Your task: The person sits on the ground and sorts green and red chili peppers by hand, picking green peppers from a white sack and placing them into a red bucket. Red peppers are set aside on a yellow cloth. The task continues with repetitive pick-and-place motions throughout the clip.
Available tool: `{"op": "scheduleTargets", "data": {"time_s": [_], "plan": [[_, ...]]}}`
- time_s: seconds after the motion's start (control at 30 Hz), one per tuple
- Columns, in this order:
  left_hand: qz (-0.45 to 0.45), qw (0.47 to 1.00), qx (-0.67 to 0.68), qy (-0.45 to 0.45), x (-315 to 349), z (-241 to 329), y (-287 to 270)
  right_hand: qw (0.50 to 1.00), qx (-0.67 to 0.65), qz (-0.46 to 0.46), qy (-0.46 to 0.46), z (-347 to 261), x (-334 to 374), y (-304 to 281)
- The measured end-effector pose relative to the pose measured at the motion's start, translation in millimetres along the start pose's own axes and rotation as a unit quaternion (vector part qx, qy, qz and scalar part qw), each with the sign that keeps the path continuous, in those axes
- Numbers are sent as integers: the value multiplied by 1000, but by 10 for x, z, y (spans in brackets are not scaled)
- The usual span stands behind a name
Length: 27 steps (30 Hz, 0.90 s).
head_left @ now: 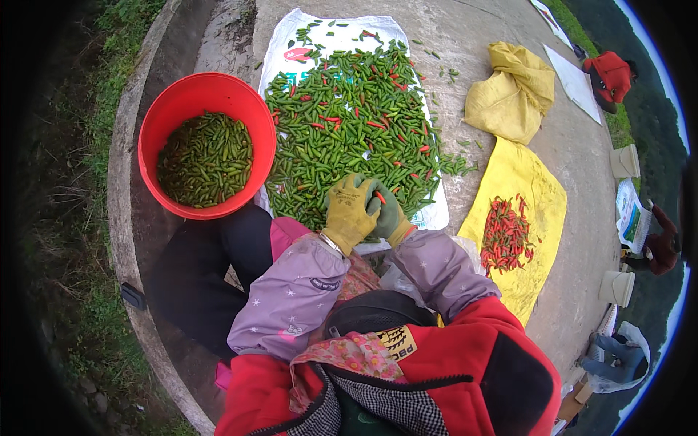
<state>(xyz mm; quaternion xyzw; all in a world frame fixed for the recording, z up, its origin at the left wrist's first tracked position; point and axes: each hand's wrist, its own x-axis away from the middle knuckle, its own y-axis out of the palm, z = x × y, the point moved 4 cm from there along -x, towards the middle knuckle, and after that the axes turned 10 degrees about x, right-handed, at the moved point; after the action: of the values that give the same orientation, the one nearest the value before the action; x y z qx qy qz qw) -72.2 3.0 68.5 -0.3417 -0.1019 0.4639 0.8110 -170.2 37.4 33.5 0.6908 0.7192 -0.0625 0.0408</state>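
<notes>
Both my hands wear yellow-and-green work gloves and meet at the near edge of a wide heap of green chili peppers (349, 123) dotted with red ones. My left hand (350, 212) has its fingers curled down toward the heap; what they hold, if anything, is hidden. Close against it, my right hand (392, 216) is closed on a red chili pepper (380, 197), whose tip pokes out by the fingers. Beneath the heap lies a white woven sack (280, 54), spread flat.
At the left stands a red bucket (267, 138) partly filled with green chilies (207, 160), beside a concrete kerb (120, 189). On the right, red chilies (507, 234) lie on a yellow sack (534, 174), below a bunched yellow sack (512, 94). Other people (611, 76) and pale buckets (616, 288) are farther right.
</notes>
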Motion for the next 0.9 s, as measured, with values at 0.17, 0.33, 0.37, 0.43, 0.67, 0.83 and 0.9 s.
{"op": "scheduleTargets", "data": {"time_s": [0.17, 0.33, 0.37, 0.43, 0.67, 0.83, 0.9], "plan": [[8, 993, 56, 101, 31, 356, -74, 997, 2, 67, 29, 9, 212, -155], [94, 987, 104, 74, -10, 152, -154, 725, -645, 103, 219, 107, 576, -734], [99, 990, 82, 56, -17, 49, -139, 738, -632, 115, 205, 57, 729, -995], [90, 994, 29, 47, -18, -112, -33, 786, -566, 152, 195, -79, 1118, -1595], [-187, 961, -181, 95, -92, -227, 643, 790, 163, 410, 424, -571, 2367, -3090], [-201, 954, -212, 69, -195, -348, 606, 640, 569, 317, 408, -633, 2050, -2997], [-160, 966, -195, 58, -184, -451, 475, 754, 496, 294, 315, -380, 1611, -2709]]}}
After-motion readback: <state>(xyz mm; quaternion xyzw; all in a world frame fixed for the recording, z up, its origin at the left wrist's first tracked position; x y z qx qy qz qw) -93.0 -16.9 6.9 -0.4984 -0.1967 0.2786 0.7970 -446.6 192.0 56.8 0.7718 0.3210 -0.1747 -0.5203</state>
